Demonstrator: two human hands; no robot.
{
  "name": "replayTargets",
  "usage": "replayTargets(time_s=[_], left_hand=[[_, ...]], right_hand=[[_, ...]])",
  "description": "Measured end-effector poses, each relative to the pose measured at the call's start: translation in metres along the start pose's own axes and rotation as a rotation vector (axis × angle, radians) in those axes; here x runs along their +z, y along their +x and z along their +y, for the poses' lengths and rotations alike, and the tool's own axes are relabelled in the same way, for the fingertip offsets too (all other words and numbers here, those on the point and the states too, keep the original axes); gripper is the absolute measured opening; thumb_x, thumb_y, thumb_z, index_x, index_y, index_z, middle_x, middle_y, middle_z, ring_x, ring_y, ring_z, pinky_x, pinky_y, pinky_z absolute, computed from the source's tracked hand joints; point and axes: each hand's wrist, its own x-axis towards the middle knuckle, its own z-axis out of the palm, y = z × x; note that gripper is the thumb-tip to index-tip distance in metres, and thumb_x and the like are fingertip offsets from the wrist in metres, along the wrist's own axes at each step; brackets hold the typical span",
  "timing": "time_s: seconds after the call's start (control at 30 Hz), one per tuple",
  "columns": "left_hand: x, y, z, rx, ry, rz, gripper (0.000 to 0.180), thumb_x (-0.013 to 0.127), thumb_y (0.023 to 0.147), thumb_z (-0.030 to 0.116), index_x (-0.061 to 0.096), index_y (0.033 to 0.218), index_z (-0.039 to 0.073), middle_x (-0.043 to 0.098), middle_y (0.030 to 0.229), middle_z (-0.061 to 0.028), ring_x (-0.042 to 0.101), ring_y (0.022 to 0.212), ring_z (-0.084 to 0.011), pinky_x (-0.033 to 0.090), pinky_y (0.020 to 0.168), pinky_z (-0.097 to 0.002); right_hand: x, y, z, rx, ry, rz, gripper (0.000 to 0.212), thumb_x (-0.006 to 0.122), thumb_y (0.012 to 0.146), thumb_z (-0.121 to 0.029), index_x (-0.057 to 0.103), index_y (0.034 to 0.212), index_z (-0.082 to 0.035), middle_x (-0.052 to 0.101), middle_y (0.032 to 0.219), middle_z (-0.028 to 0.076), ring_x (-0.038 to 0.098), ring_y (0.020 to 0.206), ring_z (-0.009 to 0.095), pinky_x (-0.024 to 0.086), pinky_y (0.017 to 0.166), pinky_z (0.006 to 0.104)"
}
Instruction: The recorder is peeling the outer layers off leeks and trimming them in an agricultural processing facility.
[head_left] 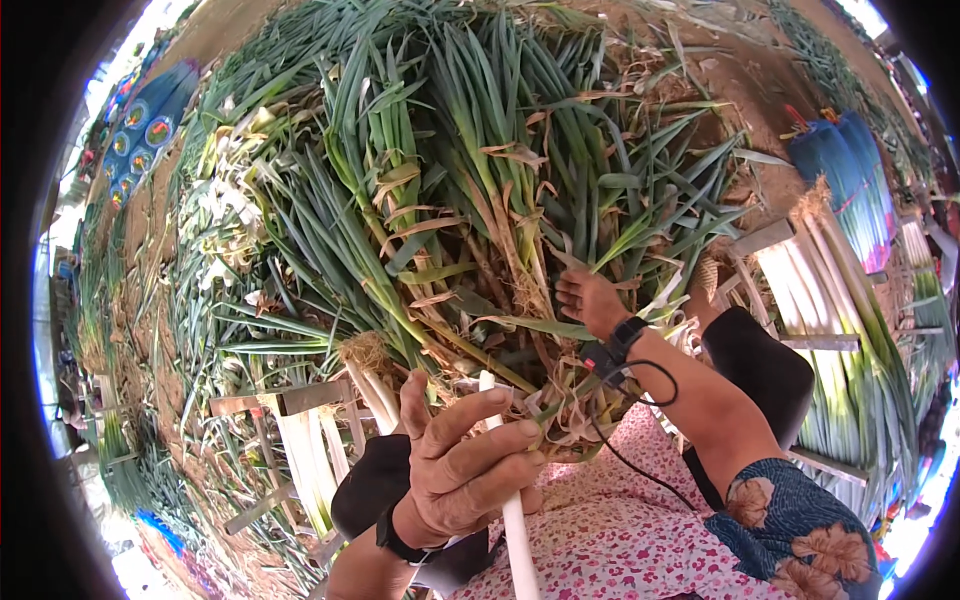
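My left hand is closed around the smooth white stalk of a leek, which slants down toward my lap. Its pale end sticks up past my fingers. Farther forward, my right hand is curled at the edge of a big heap of green leeks; whatever its fingers hold is hidden. Dry brown leaves hang among the heap, close to that hand. Peeled leaf scraps lie between my arms, next to my pink floral apron.
To the right, a wooden rack bears cleaned leeks; another low wooden frame with white stalks stands at my left. Blue bags lie far right, more bags far left. A black cable runs from my right wrist.
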Motion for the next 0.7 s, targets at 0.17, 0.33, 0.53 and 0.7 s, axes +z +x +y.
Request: replayTargets(time_s=[0.17, 0.33, 0.53, 0.7], left_hand=[[0.003, -0.013, -0.02, -0.066, -0.029, 0.034, 0.019, 0.065, 0.079, 0.035, 0.062, 0.09, 0.02, 0.064, 0.098, 0.0044, 0.059, 0.103, -0.0229, 0.015, 0.108, -0.0545], [-0.01, -0.017, -0.038, -0.199, -0.078, 0.012, 0.019, 0.066, 0.079, 0.034, 0.062, 0.09, 0.019, 0.065, 0.096, 0.0045, 0.059, 0.103, -0.0225, 0.015, 0.109, -0.0526], [-0.027, -0.026, -0.05, -0.302, -0.061, 0.023, 0.019, 0.067, 0.078, 0.033, 0.064, 0.091, 0.02, 0.065, 0.096, 0.0041, 0.059, 0.102, -0.023, 0.013, 0.109, -0.0515], [-0.026, -0.023, -0.056, -0.352, -0.072, 0.029, 0.02, 0.067, 0.077, 0.032, 0.064, 0.094, 0.021, 0.065, 0.1, 0.0046, 0.058, 0.104, -0.0227, 0.013, 0.109, -0.0504]], right_hand=[[0.061, 0.042, 0.037, -0.015, -0.103, -0.177, 0.042, 0.051, 0.09, -0.033, 0.049, 0.121, -0.005, 0.058, 0.108, 0.01, 0.055, 0.098, 0.021, 0.044, 0.081, 0.0356], [0.092, 0.091, 0.051, -0.263, -0.785, -0.133, 0.054, 0.052, 0.087, -0.03, 0.041, 0.131, -0.001, 0.048, 0.128, 0.02, 0.047, 0.115, 0.035, 0.039, 0.092, 0.0409], [0.131, 0.104, 0.076, -0.633, -0.986, -0.008, 0.039, 0.052, 0.083, -0.023, 0.055, 0.111, 0.005, 0.056, 0.108, 0.026, 0.052, 0.101, 0.04, 0.041, 0.09, 0.0444], [0.146, 0.143, 0.068, -0.394, -1.166, -0.044, 0.032, 0.048, 0.086, -0.02, 0.058, 0.101, 0.007, 0.059, 0.092, 0.028, 0.056, 0.086, 0.041, 0.045, 0.077, 0.0459]])
